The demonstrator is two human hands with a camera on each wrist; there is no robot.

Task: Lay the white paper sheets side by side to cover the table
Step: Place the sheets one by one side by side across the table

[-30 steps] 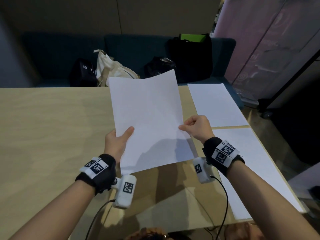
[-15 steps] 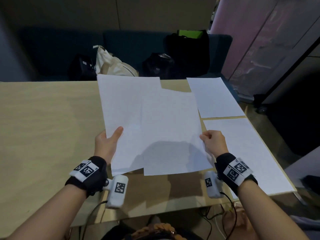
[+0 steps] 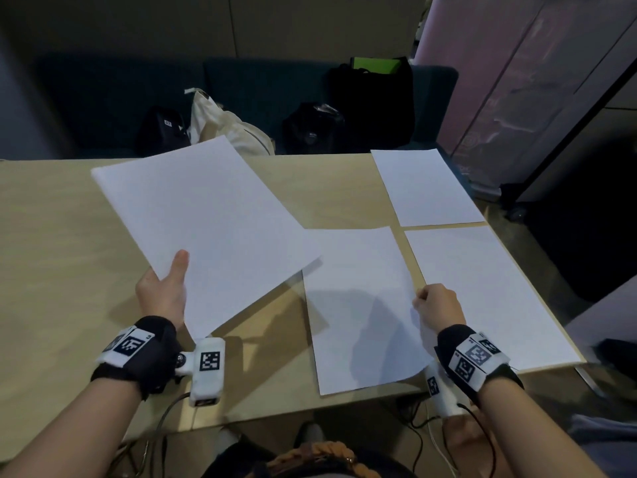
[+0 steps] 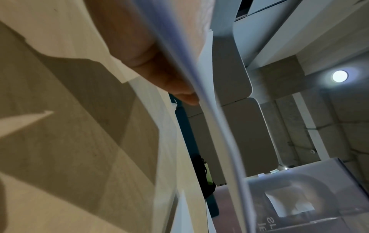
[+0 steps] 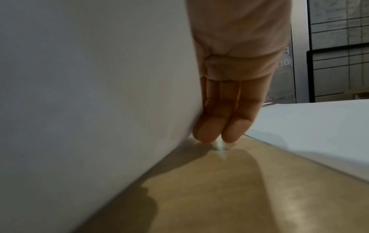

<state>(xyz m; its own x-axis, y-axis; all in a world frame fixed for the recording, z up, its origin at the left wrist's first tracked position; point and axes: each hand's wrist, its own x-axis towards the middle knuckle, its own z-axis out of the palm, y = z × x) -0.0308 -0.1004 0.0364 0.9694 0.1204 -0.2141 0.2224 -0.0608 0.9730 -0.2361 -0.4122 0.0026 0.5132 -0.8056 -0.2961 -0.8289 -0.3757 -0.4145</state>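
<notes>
Over table [image 3: 62,257], left hand [image 3: 162,291] holds paper stack [image 3: 206,222] aloft, tilted, thumb on top, fingers beneath; left wrist view shows stack edge-on, several sheets. Right hand [image 3: 437,305] pinches right edge of sheet [image 3: 358,305], edge lifted, rest lying on table near front edge. Fingers [image 5: 219,119] hang beside that edge, tips almost at tabletop. Right of it, two laid sheets: near sheet [image 3: 482,291] just beside, far sheet [image 3: 427,188] behind, narrow gaps between. Bags [image 3: 310,129] on sofa beyond table.
</notes>
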